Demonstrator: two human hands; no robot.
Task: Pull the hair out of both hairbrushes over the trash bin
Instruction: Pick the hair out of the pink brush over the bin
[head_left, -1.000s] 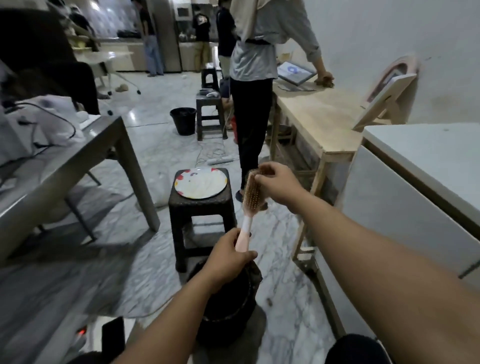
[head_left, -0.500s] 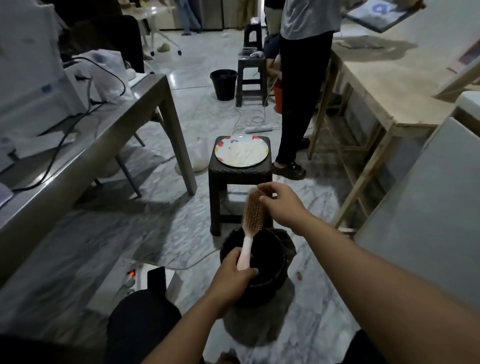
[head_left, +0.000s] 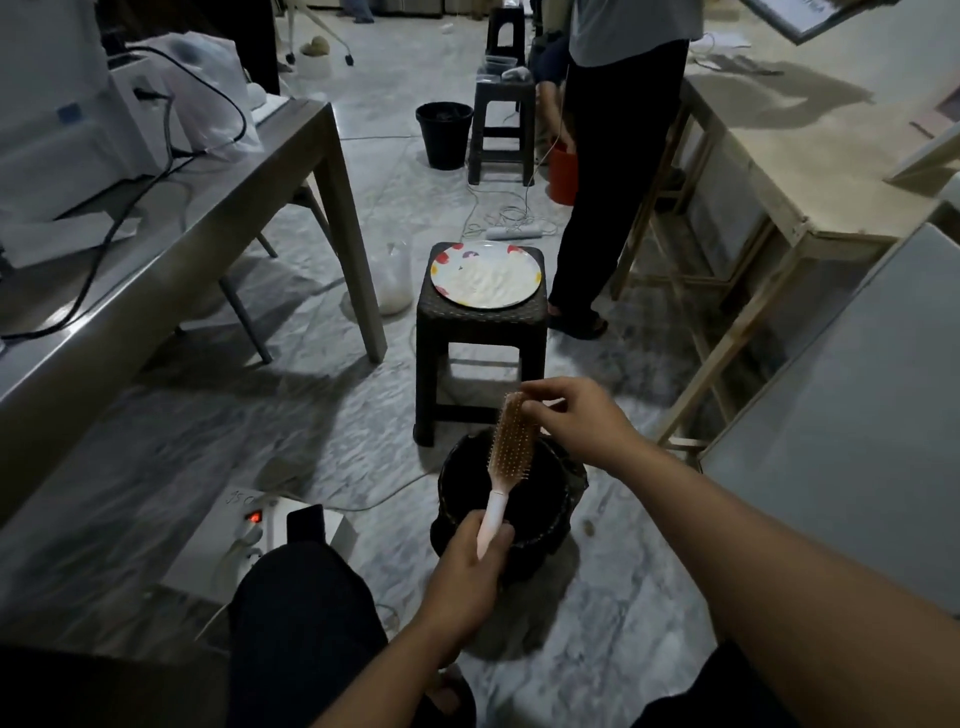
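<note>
Hair is being picked from the top of a pale pink plastic hairbrush with golden-brown bristles (head_left: 511, 441), and the person is holding this brush directly above a round black trash bin (head_left: 563, 512) standing on the marble floor. I think the brush is kept there so that whatever comes loose is falling straight into the bin and not on the floor.

The left hand (head_left: 470, 564) is gripping the pink handle near its lower end, fingers and thumb curled firmly round it. It is keeping the brush almost upright with the bristles facing left, which is leaving the whole bristle field free for the other hand. The right hand (head_left: 571, 415) is reaching from the right side to the top of the brush head, with its thumb and fingertips (head_left: 531, 409) bent together at the bristles there. They seem to be pinching at something, but the hair itself is too fine and the light too weak for me to see it.

Just behind the bin a dark woven plastic stool (head_left: 483, 332) is carrying a white plate with red and yellow flower marks (head_left: 488, 275). I cannot see a second hairbrush anywhere, so I am judging that only the first brush is in work and at least half of the task is remaining. Another person in dark trousers (head_left: 613, 171) is standing beside a light wooden worktop (head_left: 810, 171) further back, well apart from the bin.
</note>
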